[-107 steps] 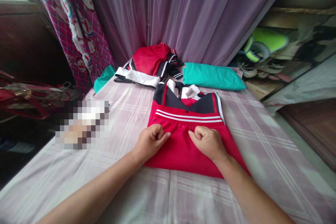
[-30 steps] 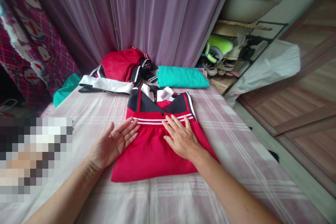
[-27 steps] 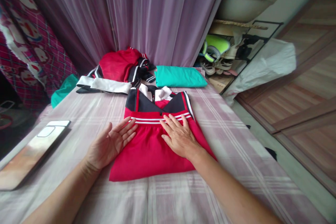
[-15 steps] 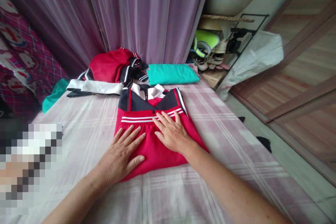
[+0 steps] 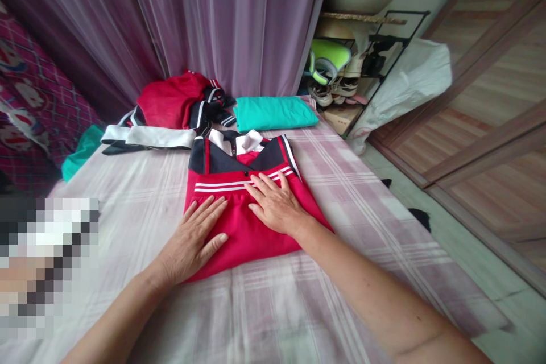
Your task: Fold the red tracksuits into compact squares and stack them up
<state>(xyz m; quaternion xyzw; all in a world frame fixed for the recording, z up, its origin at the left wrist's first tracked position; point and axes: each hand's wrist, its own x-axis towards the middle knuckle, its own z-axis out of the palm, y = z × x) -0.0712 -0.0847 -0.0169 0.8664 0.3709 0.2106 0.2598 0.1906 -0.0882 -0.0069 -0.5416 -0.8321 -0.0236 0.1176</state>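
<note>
A folded red and navy jacket [image 5: 243, 239] with white stripes and a white inner collar lies flat in front of me. My left hand [image 5: 194, 239] rests palm down on its lower left part, fingers stretched out below the striped band. On the right, my right hand [image 5: 275, 202] lies flat across the fabric, its fingertips touching the white stripes near a small dark button. Neither hand grips the cloth. Behind the jacket's collar are a folded turquoise cloth [image 5: 275, 114] and a crumpled red and navy garment [image 5: 170, 102].
A plaid sheet [image 5: 341, 296] covers the surface. A white band of cloth [image 5: 162, 139] lies at the back left, near a turquoise fabric [image 5: 83, 151]. Purple curtains [image 5: 239, 23] hang behind. At the right stand a shoe rack [image 5: 384, 40], a white plastic bag [image 5: 409, 85] and wooden doors [image 5: 478, 85].
The whole view has shifted slightly, so things sit a little higher and further left. My left hand's fingers have drawn closer together. Both hands stay flat on the jacket.
</note>
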